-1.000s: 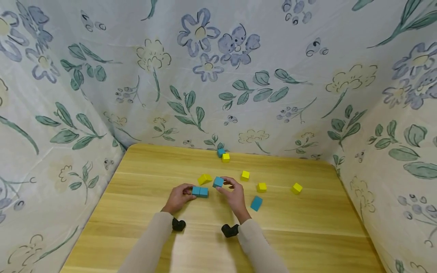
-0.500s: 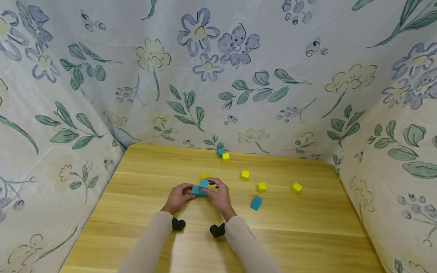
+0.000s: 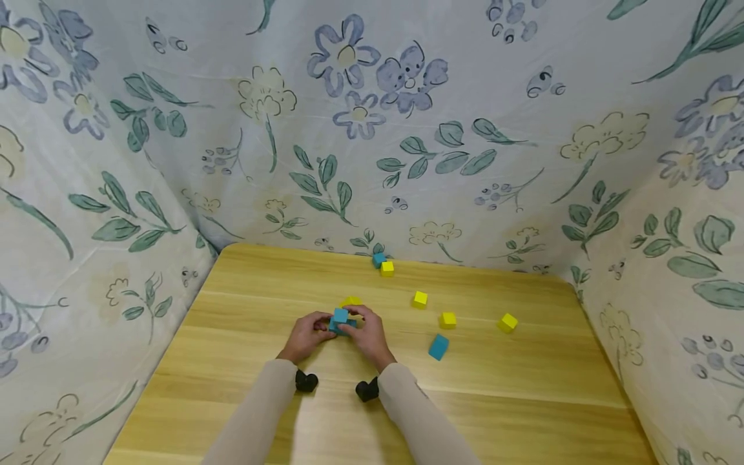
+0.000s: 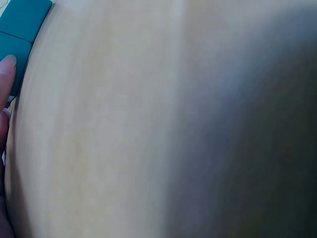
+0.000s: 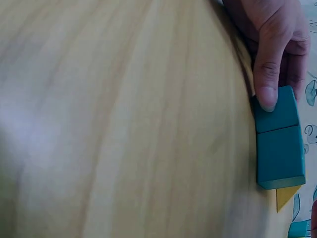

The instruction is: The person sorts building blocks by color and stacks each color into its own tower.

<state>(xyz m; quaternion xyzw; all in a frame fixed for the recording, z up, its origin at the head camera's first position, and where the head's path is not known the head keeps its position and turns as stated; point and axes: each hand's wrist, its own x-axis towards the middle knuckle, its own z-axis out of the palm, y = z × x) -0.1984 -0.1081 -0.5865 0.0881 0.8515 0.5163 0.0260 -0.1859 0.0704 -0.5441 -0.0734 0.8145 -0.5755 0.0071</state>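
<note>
Two blue blocks (image 3: 333, 326) lie side by side on the wooden table near its middle. My left hand (image 3: 305, 337) holds the row from its left end, the thumb (image 5: 268, 96) lying against the near side. A third blue block (image 3: 340, 315) is pinched by my right hand (image 3: 367, 336); in the head view it overlaps the top of the row near its middle. The right thumb partly covers the row in that view. In the left wrist view, the left thumb (image 4: 7, 67) presses on one of the row's blocks (image 4: 14, 57).
Just behind the hands lies a partly hidden yellow piece (image 3: 351, 301). Yellow cubes (image 3: 420, 299) are scattered to the right, with a loose blue block (image 3: 438, 347) nearer. A blue (image 3: 379, 259) and a yellow cube (image 3: 387, 268) stand at the table's back edge. Floral cloth (image 3: 395, 161) hangs around.
My right hand has moved left, bringing its blue block from the right of the row to over it, then a little further left. My left hand stays at the row.
</note>
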